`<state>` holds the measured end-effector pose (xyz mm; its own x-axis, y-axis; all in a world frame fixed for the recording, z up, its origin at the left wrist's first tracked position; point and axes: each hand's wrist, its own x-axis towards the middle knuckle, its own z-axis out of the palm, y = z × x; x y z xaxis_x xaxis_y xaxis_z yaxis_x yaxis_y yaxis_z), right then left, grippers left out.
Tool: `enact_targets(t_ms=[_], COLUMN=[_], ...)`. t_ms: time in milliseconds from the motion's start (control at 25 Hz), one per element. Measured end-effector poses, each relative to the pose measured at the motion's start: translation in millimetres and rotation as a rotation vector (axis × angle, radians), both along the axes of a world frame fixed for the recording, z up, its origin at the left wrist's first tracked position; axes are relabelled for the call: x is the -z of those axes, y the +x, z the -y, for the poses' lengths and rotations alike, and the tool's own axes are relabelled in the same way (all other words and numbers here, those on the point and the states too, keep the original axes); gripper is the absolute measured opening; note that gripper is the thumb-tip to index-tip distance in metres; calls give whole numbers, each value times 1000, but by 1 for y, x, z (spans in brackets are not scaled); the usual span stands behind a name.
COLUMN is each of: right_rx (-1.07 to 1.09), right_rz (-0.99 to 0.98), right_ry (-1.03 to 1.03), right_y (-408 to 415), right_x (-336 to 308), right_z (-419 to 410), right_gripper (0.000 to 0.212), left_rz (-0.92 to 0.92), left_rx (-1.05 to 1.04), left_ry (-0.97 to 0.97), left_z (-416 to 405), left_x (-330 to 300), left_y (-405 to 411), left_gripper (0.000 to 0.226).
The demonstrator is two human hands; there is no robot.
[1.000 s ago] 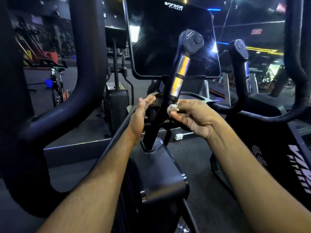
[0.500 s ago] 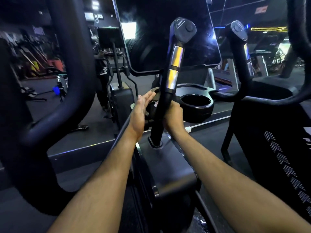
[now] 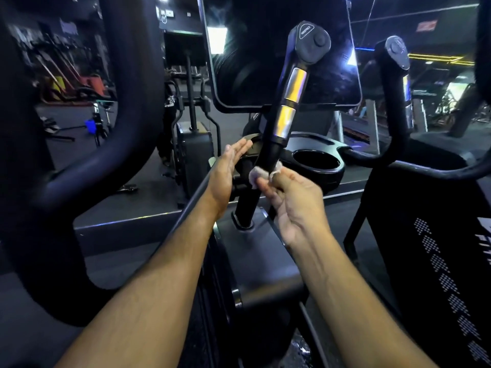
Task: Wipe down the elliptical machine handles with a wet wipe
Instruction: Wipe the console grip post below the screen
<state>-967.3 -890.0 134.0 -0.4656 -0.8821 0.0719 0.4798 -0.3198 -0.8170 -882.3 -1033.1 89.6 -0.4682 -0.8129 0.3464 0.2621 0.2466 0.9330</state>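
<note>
The near handle [image 3: 281, 110] rises in the middle, tilted, with the console screen [image 3: 279, 49] behind it. A second handle [image 3: 398, 83] stands to its right. The cup holder [image 3: 316, 162] sits between them, low down. The left hand [image 3: 225, 173] lies just left of the near handle; the right hand [image 3: 295, 203] presses the wet wipe [image 3: 259, 176] against its lower shaft. A thick curved bar [image 3: 127, 115] sweeps down the far left.
</note>
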Motion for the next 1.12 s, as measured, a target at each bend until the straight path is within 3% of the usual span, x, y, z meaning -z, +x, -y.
enact_targets(t_ms=[200,280,320,360,440,560,680,760,840,1000,1120], right_rx=[71,145,259,413,602,421,232,47,-109,-316,-351], right_rz=[-17,-126,-320,-632,-1388,-2238,-2695,-2820,-2862,-2981,-3016], right_ry=[-101,-138,-186,-257,-456,-559,-626,-696,-769,-794,-741], right_y=[-6,-9,-14,-20,-33,-47,-58,-57,-56,-48,-21], right_x=[-33,-30,-28,-29,-47,-90,-122,-129,-131,-138,-104], right_z=[-13,-24,-31,-37,-41,-27,-16,-13,-10,13,22], right_gripper=[14,9,9,11,13,17,35,50,50,34,17], left_rz=[-47,-32,-28,-29,-37,-63,-123,-146,-130,-160,-181], left_rx=[16,14,8,1,7,40,51,63,83,90,107], left_ry=[16,9,0,-1,11,32,48,67,58,46,80], left_z=[0,-2,-3,-4,-7,-10,-6,1,7,13,6], left_x=[-3,-3,-3,-2,-5,-4,-4,-1,3,9,-2], left_y=[-2,-1,-1,-1,1,-1,-5,-8,-10,-12,-12], left_gripper=[65,67,66,63,59,58,58,58,62,67,61])
